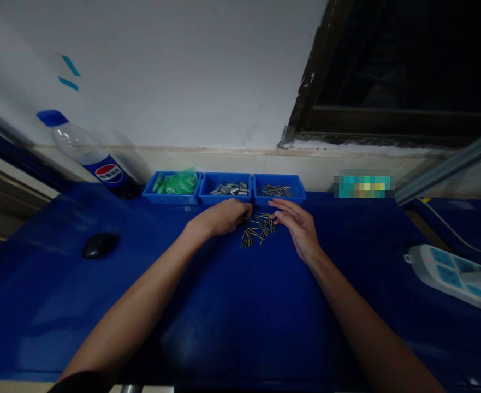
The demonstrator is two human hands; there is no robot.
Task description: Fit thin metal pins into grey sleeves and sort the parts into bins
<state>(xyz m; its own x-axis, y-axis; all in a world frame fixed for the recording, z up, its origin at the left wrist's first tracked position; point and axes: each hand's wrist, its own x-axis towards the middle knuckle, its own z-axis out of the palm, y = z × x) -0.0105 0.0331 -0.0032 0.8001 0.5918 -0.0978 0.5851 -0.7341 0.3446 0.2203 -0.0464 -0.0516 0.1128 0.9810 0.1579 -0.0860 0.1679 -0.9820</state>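
Note:
A loose pile of small dark metal pins (257,230) lies on the blue table (232,305) in front of three small blue bins. My left hand (223,217) rests at the pile's left edge with its fingers curled down onto the table. Whether they hold a pin is hidden. On the pile's right side, my right hand (298,224) has its fingers stretched out and slightly apart, fingertips touching the pins. The right bin (279,189) holds more dark pins, the middle bin (226,189) grey metal pieces, the left bin (173,185) green plastic parts.
A Pepsi bottle (88,155) with a blue cap leans at the back left against the white wall. A black computer mouse (100,244) sits on the table's left. A white power strip (457,275) lies at the right edge, with a cable behind it.

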